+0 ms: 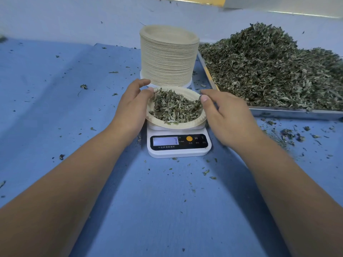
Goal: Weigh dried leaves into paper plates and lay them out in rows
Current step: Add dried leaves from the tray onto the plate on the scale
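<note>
Plate stack [167, 62] behind scale [178, 152], leaf tray [278, 111] beside; left fingers [142, 82], right fingers [205, 101] tight on plate [176, 125] rim.

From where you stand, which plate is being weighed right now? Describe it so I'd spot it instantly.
Find the big metal tray heaped with dried leaves on the right; left of it sits a white scale. The single paper plate on it holds leaves, unlike the tall empty stack behind.

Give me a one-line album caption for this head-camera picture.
Left hand and right hand grip a leaf-filled paper plate on a kitchen scale, plate stack behind.
</note>
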